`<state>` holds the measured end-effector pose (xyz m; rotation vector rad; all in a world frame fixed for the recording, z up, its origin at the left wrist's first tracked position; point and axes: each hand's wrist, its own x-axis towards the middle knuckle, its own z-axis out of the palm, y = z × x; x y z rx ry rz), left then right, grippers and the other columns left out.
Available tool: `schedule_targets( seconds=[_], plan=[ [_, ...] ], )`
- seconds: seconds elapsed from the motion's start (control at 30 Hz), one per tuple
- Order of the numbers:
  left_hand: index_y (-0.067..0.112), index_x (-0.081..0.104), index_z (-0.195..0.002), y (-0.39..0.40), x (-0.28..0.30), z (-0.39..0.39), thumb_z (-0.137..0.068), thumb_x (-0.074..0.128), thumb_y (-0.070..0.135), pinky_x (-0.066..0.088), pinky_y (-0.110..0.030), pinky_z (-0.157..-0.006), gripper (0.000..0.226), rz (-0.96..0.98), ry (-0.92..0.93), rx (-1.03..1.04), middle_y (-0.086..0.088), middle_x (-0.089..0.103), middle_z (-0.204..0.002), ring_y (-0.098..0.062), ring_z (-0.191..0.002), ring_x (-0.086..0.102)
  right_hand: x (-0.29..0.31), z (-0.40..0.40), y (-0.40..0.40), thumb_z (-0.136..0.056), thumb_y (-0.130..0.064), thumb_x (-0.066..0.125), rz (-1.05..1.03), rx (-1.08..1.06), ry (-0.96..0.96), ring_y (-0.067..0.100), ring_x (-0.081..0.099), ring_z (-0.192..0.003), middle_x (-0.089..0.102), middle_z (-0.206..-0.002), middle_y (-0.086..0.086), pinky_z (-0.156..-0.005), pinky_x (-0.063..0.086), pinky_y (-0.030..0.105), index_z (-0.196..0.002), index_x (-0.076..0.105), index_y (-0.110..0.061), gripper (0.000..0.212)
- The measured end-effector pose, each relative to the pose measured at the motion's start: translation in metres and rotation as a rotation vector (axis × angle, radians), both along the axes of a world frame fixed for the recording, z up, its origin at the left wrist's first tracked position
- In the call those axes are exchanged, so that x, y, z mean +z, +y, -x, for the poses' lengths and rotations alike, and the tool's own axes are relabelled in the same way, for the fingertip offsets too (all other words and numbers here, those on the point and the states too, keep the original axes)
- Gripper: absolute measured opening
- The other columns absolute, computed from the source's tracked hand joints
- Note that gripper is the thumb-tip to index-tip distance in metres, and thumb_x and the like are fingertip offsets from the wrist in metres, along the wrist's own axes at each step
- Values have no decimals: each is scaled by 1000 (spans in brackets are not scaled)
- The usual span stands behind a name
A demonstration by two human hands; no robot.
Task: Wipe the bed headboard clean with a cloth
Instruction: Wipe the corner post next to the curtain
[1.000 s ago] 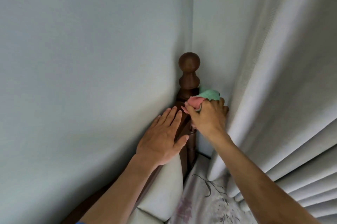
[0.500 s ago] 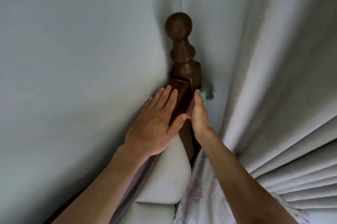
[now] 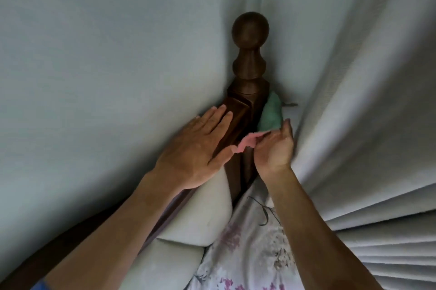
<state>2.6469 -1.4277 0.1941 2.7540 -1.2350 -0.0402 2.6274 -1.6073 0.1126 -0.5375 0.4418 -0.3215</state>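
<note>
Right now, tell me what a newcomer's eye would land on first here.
First, the dark wooden bedpost with its round knob, standing in the corner where the two pale walls meet. Next, the green and pink cloth that the right hand holds against the post's right side, next to the pleated curtain. The left hand lies flat on the headboard's top rail, above a pale pillow.

Worn on the head, looking forward and down, close above the headboard post (image 3: 250,58) in the wall corner.
</note>
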Motion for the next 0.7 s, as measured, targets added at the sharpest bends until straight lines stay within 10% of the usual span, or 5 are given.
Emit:
schedule_targets(
  seconds=[0.1,0.13,0.23,0.27,0.7],
  plan=[
    [21,3,-158,-1,1,0,-93,8,63,9,-35,-125,77,-18,-15,3,1,1,-167,-13,-153,-2,8,3,5,-105,-46,30,44,37,160,20,56,-83,68,-96,6,-100,-8,50,-117,64,-11,50],
    [21,4,-158,0,0,0,-94,9,63,10,-36,-125,77,-22,-20,3,0,1,-167,-13,-153,-2,14,2,12,-104,-49,33,106,70,207,19,47,-67,61,-72,6,-50,13,30,-95,63,-11,49],
    [20,4,-158,-2,-2,1,-96,10,62,10,-36,-125,75,-22,-33,8,0,2,-167,-14,-153,-1,32,-4,24,-97,-48,51,90,31,165,16,58,-76,66,-82,6,-109,13,56,-104,64,-17,35],
    [20,3,-158,-2,-3,1,-96,10,61,8,-36,-125,75,-27,-34,13,-1,1,-167,-14,-153,-2,34,-4,24,-96,-40,57,96,-2,128,17,62,-80,67,-92,4,-78,51,38,-114,63,-19,29],
    [18,-8,-157,-7,7,5,-98,12,56,-3,-34,-125,72,-99,14,39,0,-13,-164,-14,-152,-14,22,0,34,-103,-8,46,205,-42,290,26,59,-120,55,-140,14,-65,55,14,-148,44,-17,46]
  ],
)
